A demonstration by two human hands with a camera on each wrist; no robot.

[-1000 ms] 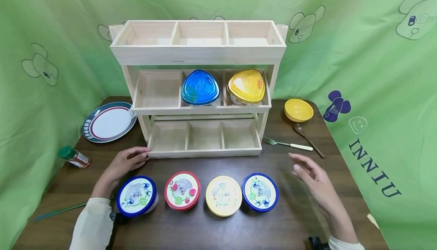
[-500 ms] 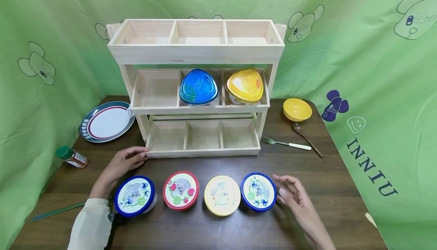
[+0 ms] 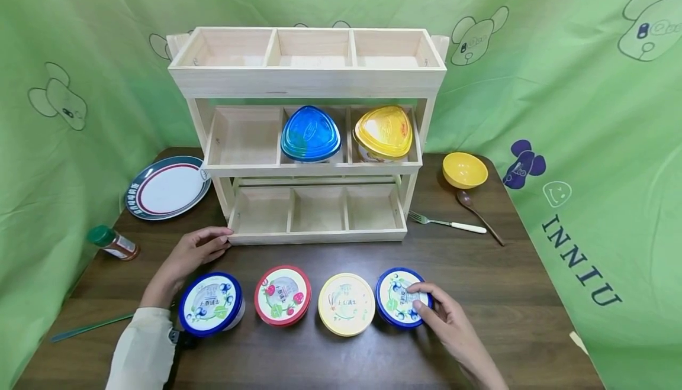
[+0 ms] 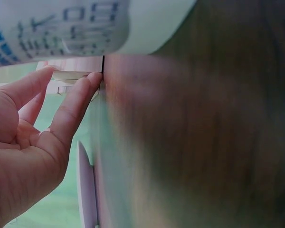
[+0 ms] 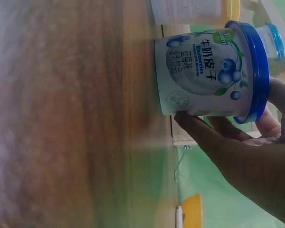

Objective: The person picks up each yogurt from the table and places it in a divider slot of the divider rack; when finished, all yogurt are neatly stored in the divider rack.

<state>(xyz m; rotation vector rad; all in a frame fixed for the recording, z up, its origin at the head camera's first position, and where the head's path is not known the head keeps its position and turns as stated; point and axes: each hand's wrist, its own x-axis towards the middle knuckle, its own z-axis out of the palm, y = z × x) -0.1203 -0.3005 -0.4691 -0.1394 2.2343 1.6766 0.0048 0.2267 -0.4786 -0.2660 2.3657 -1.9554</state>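
Note:
A round tub (image 3: 399,283) with a blue-rimmed, blueberry-printed lid stands on the table. My right hand (image 3: 453,322) is over its right side, finger and thumb reaching across the lid's edge. In the right wrist view, one finger extends down the side of this tub (image 5: 199,71). My left hand (image 3: 189,254) touches the left front corner of the wooden shelf (image 3: 319,238) with its fingertips. Left of the tub stand a yellow-lidded tub (image 3: 347,304) and a red-rimmed tub (image 3: 282,296). Another blue-rimmed tub (image 3: 210,304) stands near my left wrist.
On the shelf's middle tier sit a blue-lidded container (image 3: 311,134) and a yellow-lidded one (image 3: 383,132). To the left are a plate (image 3: 170,189), a green-capped jar (image 3: 113,243) and a green stick (image 3: 90,328). A yellow bowl (image 3: 465,170), spoon (image 3: 479,218) and fork (image 3: 447,223) lie right.
My right hand has moved left from beside the fork to the rightmost blue-rimmed tub and now overlaps its lid. The left hand stays at the shelf corner.

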